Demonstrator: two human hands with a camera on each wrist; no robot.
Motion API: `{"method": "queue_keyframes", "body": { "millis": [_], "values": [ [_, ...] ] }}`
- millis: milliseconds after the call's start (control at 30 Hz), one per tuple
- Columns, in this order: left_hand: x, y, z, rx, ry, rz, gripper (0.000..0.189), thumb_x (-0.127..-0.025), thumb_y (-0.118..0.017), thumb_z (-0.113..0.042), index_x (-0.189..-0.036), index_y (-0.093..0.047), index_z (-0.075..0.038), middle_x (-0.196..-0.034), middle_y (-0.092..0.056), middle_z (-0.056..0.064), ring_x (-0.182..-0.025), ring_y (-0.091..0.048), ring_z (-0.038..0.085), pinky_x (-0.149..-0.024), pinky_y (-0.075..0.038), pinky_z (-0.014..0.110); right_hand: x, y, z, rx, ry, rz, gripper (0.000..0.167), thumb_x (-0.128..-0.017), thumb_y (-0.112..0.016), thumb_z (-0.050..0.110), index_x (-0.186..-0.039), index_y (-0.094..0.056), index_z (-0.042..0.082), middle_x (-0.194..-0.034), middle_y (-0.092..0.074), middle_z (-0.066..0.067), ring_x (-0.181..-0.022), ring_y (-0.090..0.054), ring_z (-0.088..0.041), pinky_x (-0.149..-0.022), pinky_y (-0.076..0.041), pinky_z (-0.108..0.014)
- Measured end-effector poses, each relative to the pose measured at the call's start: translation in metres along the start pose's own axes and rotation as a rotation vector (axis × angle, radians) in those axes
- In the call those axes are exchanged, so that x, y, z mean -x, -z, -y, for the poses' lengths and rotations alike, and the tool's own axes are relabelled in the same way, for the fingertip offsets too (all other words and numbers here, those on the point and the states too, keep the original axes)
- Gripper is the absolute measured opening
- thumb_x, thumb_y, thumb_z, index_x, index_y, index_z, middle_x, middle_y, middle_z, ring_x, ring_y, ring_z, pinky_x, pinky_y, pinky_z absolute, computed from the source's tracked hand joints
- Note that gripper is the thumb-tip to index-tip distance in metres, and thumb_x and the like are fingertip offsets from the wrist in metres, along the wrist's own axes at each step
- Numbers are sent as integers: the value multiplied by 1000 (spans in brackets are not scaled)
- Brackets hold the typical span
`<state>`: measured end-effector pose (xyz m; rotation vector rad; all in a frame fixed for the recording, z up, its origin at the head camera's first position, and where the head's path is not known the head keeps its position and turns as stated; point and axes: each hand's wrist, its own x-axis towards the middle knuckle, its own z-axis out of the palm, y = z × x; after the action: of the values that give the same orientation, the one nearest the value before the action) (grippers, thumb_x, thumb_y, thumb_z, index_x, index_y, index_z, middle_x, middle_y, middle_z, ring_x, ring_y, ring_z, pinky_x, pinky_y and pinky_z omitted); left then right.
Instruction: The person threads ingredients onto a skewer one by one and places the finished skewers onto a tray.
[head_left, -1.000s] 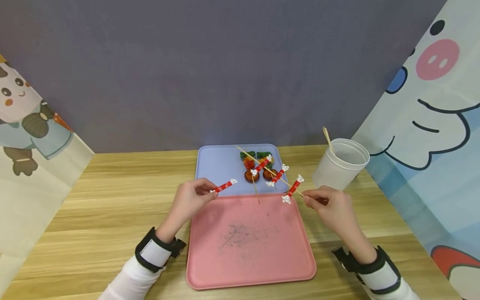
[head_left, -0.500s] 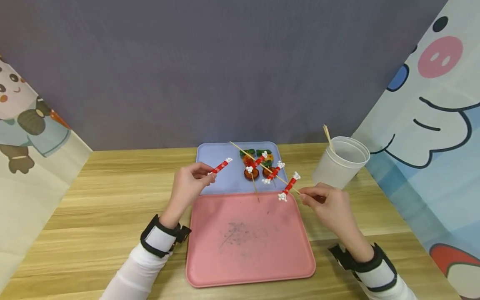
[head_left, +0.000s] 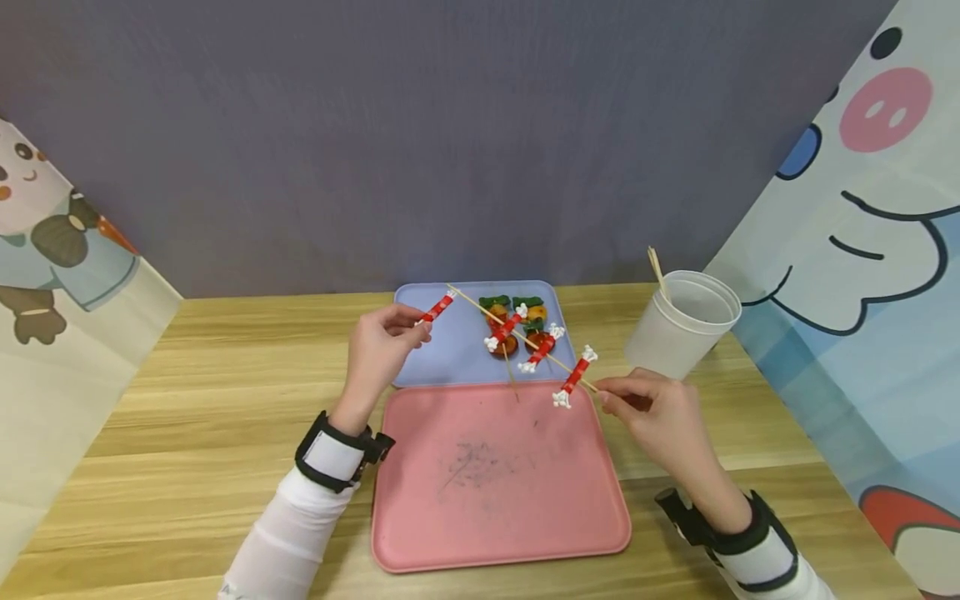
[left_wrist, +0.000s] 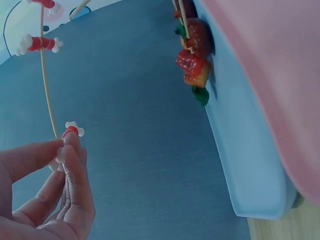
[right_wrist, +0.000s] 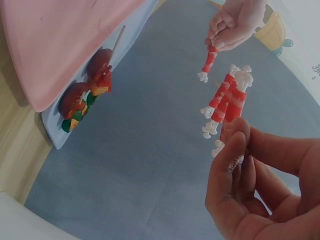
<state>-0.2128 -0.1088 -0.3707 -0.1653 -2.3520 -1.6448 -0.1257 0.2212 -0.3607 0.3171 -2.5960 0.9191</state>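
In the head view, my left hand [head_left: 382, 346] pinches a small red-and-white bone-shaped piece [head_left: 437, 308] between thumb and fingertips. My right hand [head_left: 660, 408] pinches the near end of a thin wooden skewer [head_left: 468, 300]. Three similar red pieces with white knobbed ends, one of them [head_left: 576, 377] closest to that hand, sit spaced along the stick. The skewer slants up to the left, its bare tip close to the piece in my left hand. In the left wrist view the stick [left_wrist: 47, 90] ends by my fingertips; I cannot tell whether it touches the piece.
Behind, a blue tray [head_left: 420, 362] bears skewered toy food [head_left: 504, 346] in red, brown and green at its right side. A pink tray [head_left: 495, 517] lies in front. To the right stands a white tub [head_left: 678, 333] with several sticks [head_left: 656, 268]. A grey wall rises behind.
My left hand has raised its red piece up and away, to the skewer's tip. My right hand has shifted slightly left with the skewer.
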Motion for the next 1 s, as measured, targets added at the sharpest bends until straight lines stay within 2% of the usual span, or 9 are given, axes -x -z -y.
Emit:
{"method": "queue_keyframes", "body": {
  "millis": [133, 300, 433, 700, 1000],
  "values": [
    [-6, -1, -2, 34, -12, -41, 11, -82, -71, -10, -91, -72, -3, -79, -70, 16, -64, -67, 10, -60, -54, 23, 1, 1, 2, -1, 7, 3, 14, -73, -78, 3, -84, -77, 12, -66, -61, 6, -56, -49, -4, -48, -42, -19],
    [-12, -1, -5, 66, -18, -83, 11, -81, -71, -7, -91, -71, -2, -80, -70, 17, -65, -68, 17, -59, -54, 22, 3, 1, 5, -16, 10, 10, 15, -73, -79, 3, -84, -77, 12, -67, -62, 7, -57, -51, -3, -50, -44, -18],
    [-14, -1, -7, 46, -35, -105, 11, -81, -72, -8, -90, -71, -3, -79, -70, 15, -66, -68, 20, -57, -53, 21, 4, 1, 7, -26, 18, 7, 14, -73, -79, 3, -83, -77, 13, -66, -62, 8, -57, -51, -3, -50, -43, -17],
    [-12, -2, -10, 41, -63, -95, 12, -81, -73, -10, -91, -72, -3, -79, -70, 17, -70, -68, 31, -56, -52, 18, 4, -1, 7, -19, 18, 7, 13, -72, -80, 5, -82, -77, 12, -65, -61, 8, -57, -51, -3, -50, -44, -19],
    [-10, -3, -10, 21, -91, -101, 12, -82, -73, -12, -91, -73, -4, -79, -71, 14, -69, -68, 23, -58, -51, 16, 5, -2, 7, -11, 22, 9, 13, -72, -80, 4, -82, -77, 11, -66, -62, 7, -58, -52, -3, -52, -46, -20]
  ]
}}
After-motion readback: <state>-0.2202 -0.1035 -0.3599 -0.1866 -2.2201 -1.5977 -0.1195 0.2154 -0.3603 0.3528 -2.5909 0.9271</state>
